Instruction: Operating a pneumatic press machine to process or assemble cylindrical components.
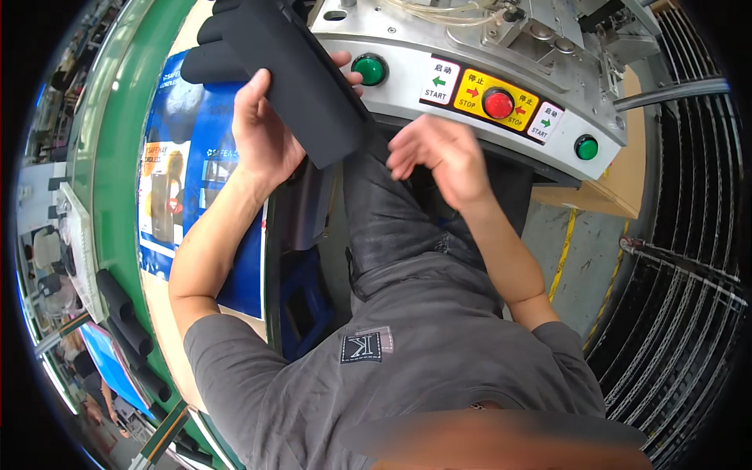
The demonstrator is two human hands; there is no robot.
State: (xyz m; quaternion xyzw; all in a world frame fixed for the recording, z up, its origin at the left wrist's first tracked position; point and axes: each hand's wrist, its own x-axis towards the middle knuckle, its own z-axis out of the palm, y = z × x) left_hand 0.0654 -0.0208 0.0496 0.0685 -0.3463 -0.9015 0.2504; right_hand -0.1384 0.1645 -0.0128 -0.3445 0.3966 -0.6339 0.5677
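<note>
My left hand (262,137) is closed round a long black plastic housing (313,94), thumb on its near side and fingertips showing past the far edge. The housing is tilted, its lower end towards my lap. Just right of that end is my right hand (446,157), slightly blurred, its fingers loosely bent and apart from the housing. I see nothing in that hand. Similar black pieces (207,64) lie beyond my left hand, partly hidden behind the held one.
A machine's control panel (407,66) stands ahead, with a green button (369,70), a red button (498,103) and another green button (586,146). Blue printed sheets (168,117) cover the bench at left. Black racking (681,258) is at right, and a cardboard box (627,184) sits beside the machine.
</note>
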